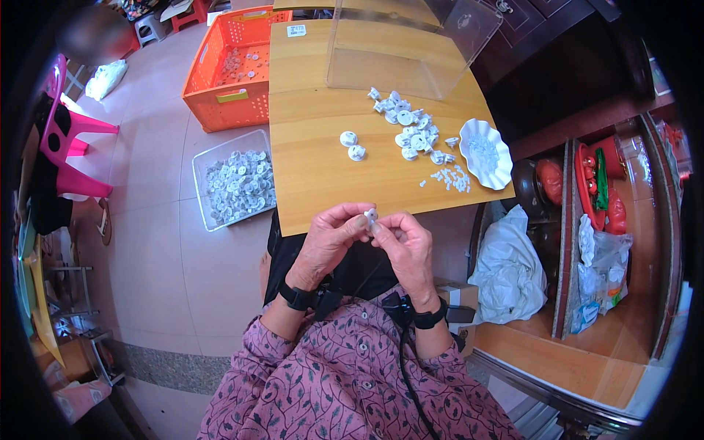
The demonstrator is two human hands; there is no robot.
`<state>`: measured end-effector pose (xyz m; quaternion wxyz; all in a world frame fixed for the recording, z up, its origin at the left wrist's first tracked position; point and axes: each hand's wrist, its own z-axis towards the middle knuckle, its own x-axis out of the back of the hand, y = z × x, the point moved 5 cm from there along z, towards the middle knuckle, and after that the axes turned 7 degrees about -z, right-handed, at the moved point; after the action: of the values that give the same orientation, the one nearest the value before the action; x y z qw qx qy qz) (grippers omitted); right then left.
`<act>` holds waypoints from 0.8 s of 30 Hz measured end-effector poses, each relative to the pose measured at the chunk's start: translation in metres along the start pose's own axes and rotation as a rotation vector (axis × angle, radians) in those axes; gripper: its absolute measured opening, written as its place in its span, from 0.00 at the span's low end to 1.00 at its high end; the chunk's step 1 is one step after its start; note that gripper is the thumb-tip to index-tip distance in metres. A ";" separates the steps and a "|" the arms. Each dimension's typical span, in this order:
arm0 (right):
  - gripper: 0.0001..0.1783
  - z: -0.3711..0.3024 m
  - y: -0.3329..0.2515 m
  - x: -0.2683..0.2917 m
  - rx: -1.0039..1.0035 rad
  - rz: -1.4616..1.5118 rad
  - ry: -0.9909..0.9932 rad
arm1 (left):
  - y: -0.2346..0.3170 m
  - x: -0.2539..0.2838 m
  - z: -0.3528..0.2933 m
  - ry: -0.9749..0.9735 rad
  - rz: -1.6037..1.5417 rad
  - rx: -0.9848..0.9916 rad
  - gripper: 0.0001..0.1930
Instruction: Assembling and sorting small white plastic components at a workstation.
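Just off the near edge of the wooden table [315, 95], my left hand [326, 240] and my right hand [408, 253] meet fingertip to fingertip. Pinched between them is a small white plastic part [371, 215], mostly covered by the fingers. Ahead lies a loose heap of white round plastic pieces [416, 136] with knobs and rims. Two similar pieces [356, 152] sit to its left. Several tiny whitish pegs [453, 178] are scattered at the heap's near right. Beside them a white scalloped dish [500, 174] holds more small translucent bits.
A transparent box [389, 70] stands at the table's far side. Left of the table are an orange crate [242, 110] and a transparent tub [213, 220] full of white round pieces. A white bag [510, 271] and shelves [568, 242] stand at right, a pink chair [77, 150] at far left.
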<state>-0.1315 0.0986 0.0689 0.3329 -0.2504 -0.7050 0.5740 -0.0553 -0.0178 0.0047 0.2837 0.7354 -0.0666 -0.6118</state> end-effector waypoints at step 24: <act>0.07 -0.006 -0.021 -0.010 0.426 -0.359 0.178 | 0.003 -0.001 -0.003 0.059 -0.129 -0.052 0.14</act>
<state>-0.1199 0.0907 0.0884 0.5347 -0.0953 -0.5697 0.6168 -0.0516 -0.0185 0.0068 0.2645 0.7483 0.0055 -0.6083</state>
